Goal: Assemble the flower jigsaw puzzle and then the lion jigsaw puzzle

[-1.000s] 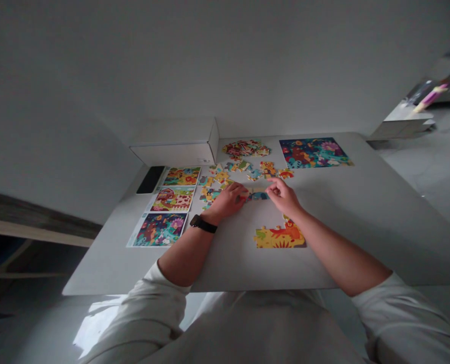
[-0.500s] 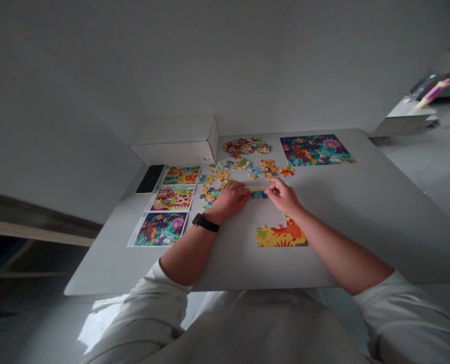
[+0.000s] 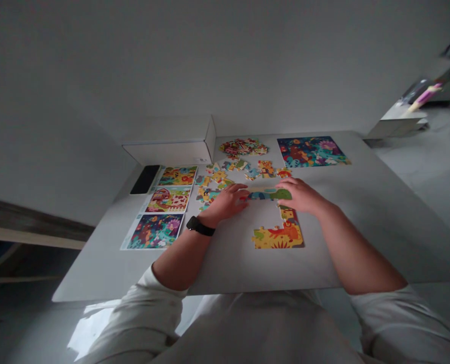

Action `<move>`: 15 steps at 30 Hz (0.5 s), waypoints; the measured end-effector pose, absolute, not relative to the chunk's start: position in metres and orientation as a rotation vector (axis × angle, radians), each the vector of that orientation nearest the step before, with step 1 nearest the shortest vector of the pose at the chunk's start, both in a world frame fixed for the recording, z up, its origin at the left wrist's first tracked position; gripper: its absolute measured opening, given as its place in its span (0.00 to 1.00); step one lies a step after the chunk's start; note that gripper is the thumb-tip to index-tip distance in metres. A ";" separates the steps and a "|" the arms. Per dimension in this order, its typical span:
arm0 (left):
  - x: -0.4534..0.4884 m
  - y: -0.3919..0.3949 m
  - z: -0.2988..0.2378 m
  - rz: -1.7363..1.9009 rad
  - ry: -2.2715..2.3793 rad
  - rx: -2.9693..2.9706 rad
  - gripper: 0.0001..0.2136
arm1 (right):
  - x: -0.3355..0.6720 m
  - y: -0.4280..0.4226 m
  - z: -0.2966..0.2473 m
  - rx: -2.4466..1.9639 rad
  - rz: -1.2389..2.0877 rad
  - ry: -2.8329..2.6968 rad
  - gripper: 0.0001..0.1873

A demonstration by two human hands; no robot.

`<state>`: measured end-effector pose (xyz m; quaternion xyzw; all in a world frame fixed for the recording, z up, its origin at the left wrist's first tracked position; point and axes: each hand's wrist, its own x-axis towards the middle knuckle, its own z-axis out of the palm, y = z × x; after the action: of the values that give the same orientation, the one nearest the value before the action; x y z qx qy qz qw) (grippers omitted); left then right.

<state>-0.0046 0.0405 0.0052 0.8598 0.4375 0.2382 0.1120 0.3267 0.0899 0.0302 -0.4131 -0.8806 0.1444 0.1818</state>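
A partly joined jigsaw puzzle (image 3: 280, 236) lies before me; its yellow lower row with a red-orange lion runs up the right side to a top strip (image 3: 263, 195) of blue and green. At that strip's left end are the curled fingers of my left hand (image 3: 229, 201), closed on its edge. My right hand (image 3: 304, 195) has fingers and thumb closed around the strip's right end, at the green part of the corner. Loose jigsaw pieces (image 3: 219, 176) lie beyond and beside my left hand, some partly hidden by it.
A heap of pieces (image 3: 243, 147) sits near the wall, between a white box (image 3: 167, 151) and a finished dark-blue puzzle (image 3: 311, 150). On the left lie a black phone (image 3: 145, 179) and a sheet with three pictures (image 3: 137, 230). The white table's (image 3: 228, 268) front edge is close to me.
My right hand has moved right, from the strip's middle to its right end. The strip now shows a green part there and meets the right-hand column. My left hand stays near the left end.
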 end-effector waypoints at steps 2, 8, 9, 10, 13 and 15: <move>-0.006 0.038 0.007 0.597 1.220 2.559 0.26 | 0.341 0.083 0.036 -1.218 0.398 -2.642 0.37; -0.004 0.026 -0.002 0.326 1.153 2.550 0.56 | 0.342 0.044 0.034 -1.327 0.403 -2.927 0.62; -0.002 0.025 -0.004 0.302 1.152 2.545 0.59 | 0.340 0.040 0.033 -1.343 0.395 -2.949 0.63; 0.000 0.024 -0.006 0.282 1.155 2.539 0.61 | 0.339 0.036 0.033 -1.357 0.386 -2.962 0.64; 0.009 0.025 -0.009 0.235 1.179 2.528 0.64 | 0.342 0.033 0.032 -1.389 0.365 -2.966 0.64; 0.018 0.028 -0.009 0.211 1.179 2.534 0.65 | 0.350 0.035 0.031 -1.396 0.368 -2.963 0.65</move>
<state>0.0182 0.0278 -0.0091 0.8911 0.4148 0.0742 0.1686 0.3496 0.0346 0.0313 -0.4225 -0.8962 0.1113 -0.0770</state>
